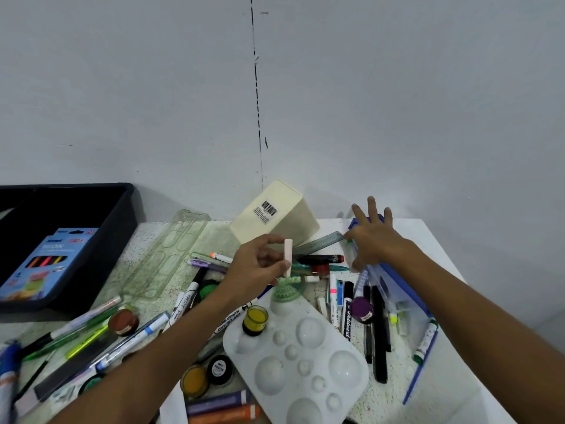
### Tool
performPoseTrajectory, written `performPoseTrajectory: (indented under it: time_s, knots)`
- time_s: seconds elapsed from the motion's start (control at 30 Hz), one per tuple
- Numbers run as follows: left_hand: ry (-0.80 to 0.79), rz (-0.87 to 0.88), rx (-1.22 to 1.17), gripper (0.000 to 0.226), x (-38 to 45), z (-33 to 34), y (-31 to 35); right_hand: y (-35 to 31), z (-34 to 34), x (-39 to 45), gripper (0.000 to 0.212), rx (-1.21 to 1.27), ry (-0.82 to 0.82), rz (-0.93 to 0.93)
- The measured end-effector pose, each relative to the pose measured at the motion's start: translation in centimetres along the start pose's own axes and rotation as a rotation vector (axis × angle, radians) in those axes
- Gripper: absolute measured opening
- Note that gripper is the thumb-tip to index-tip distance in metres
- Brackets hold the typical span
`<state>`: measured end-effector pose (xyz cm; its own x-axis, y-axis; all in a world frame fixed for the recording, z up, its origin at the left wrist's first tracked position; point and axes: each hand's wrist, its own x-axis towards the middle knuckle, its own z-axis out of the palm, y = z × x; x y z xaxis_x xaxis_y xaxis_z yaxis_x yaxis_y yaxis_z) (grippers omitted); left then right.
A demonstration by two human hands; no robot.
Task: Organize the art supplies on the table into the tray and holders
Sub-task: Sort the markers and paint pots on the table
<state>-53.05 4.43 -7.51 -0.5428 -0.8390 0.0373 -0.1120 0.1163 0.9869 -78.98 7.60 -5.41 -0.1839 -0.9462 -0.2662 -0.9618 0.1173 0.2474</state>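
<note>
Your left hand point(260, 264) pinches a small white eraser point(287, 257) mid-frame, lifted clear of the mess, ready for the black tray point(122, 209) at left. Your right hand point(371, 237), fingers spread, reaches for the ruler point(318, 241).

1. The left hand point(256, 264) is pinching a short white stick point(287, 257) upright between thumb and fingertips, above the clutter.
2. The right hand point(371, 237) is spreading its fingers over the blue-edged clear case point(394, 289) near the grey ruler point(321, 241).
3. A cream box point(275, 215) is lying tipped against the wall, barcode label facing up.
4. A black tray point(122, 215) is sitting far left, holding a blue marker pack point(46, 264).
5. A white paint palette point(299, 359) is lying among scattered markers and small paint jars on the table point(434, 240).
</note>
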Motion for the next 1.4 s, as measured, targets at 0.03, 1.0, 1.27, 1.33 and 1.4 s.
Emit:
performPoseTrajectory:
  time_s: [0.03,1.0,1.27,1.33,1.4]
  knots:
    - [0.0,-0.002,-0.002,0.038,0.0,0.0,-0.1,-0.2,0.0,0.1,0.076,-0.021,-0.006,0.008]
    - [-0.06,0.019,0.015,0.041,-2.9,4.3,2.5,-0.1,0.6,-8.2,0.022,1.888,-0.044,-0.1]
    - [-0.301,-0.092,0.053,0.032,-7.5,13.4,4.3,5.0,4.1,-18.1,0.007,1.509,0.008,-0.088]
    - [-0.393,-0.097,0.098,0.031,-8.7,16.4,4.7,6.8,5.3,-20.7,0.008,1.421,-0.038,-0.074]
    - [-0.471,-0.088,0.15,0.029,-9.7,19.2,4.8,8.3,6.5,-22.9,0.007,1.366,-0.11,-0.054]
